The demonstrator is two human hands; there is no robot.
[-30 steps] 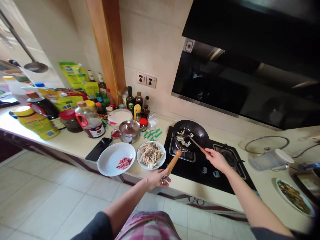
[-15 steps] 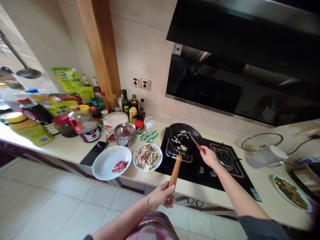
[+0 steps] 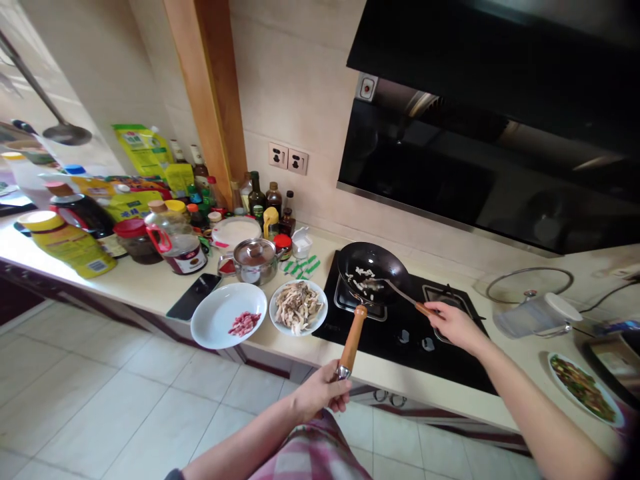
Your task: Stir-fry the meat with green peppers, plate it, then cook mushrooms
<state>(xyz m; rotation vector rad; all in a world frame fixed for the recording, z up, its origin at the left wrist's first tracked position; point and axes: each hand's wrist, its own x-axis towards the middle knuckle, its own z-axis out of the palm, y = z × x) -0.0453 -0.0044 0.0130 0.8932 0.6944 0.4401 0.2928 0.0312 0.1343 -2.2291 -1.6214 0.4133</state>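
My left hand is closed around the metal-tipped end of the wooden handle of a dark wok, which sits on the left burner. In the wok lie small white pieces, perhaps chopped garlic. My right hand grips the wooden handle of a metal spatula, its blade down among those pieces. Left of the stove stands a plate of sliced mushrooms. Beside it, a larger white plate carries a small heap of chopped raw meat.
A lidded steel pot is behind the plates, with a phone lying nearby. Bottles and jars crowd the left counter. To the right are a glass lid, a clear pitcher and a cooked dish. The range hood overhangs the stove.
My right hand has moved to the right, bringing the spatula lower and flatter across the wok. The white pieces have shifted together. My left hand keeps its hold on the handle.
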